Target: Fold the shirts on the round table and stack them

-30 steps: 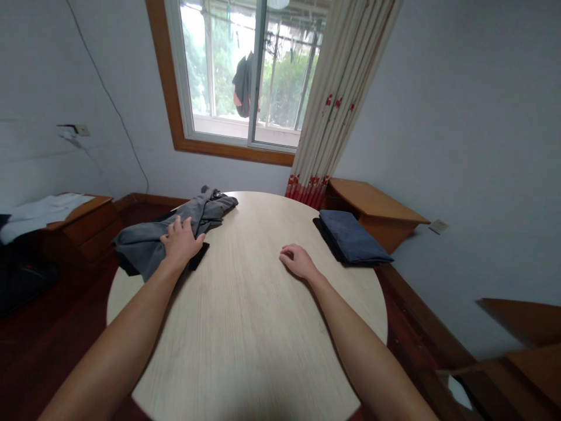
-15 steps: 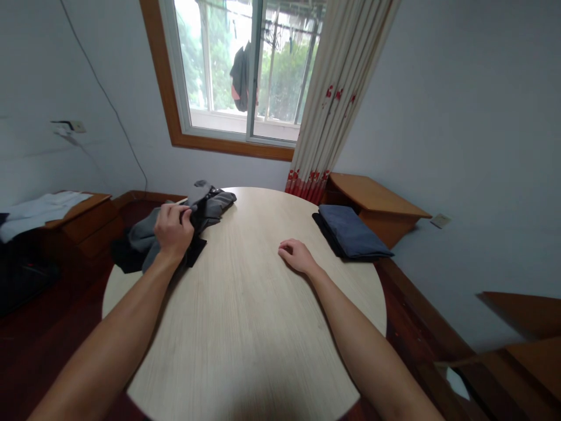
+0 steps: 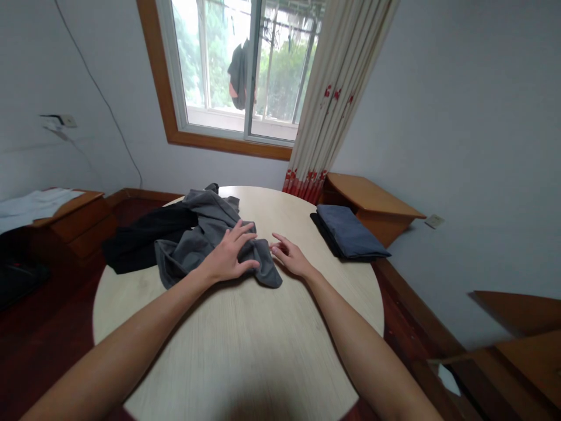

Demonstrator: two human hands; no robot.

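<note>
A crumpled grey garment (image 3: 210,216) is spread over the left half of the round table (image 3: 245,339), one end of it reaching the middle. My left hand (image 3: 232,254) lies over this cloth with its fingers spread. Just right of the garment's near end, my right hand (image 3: 290,255) hovers by the cloth, fingers apart and nothing in them. A black garment (image 3: 149,234) is bunched behind and left of the grey one. What kind of clothing these are I cannot make out.
Folded dark blue and black clothes (image 3: 350,231) are stacked at the table's right edge. Behind them stands a wooden desk (image 3: 377,196) beside the curtain (image 3: 337,88). White cloth (image 3: 39,204) lies on a low wooden cabinet (image 3: 74,225) at left.
The grey garment has been drawn from the pile at left toward the table's middle. My left hand moved right and its fingers spread; my right hand's fingers have opened.
</note>
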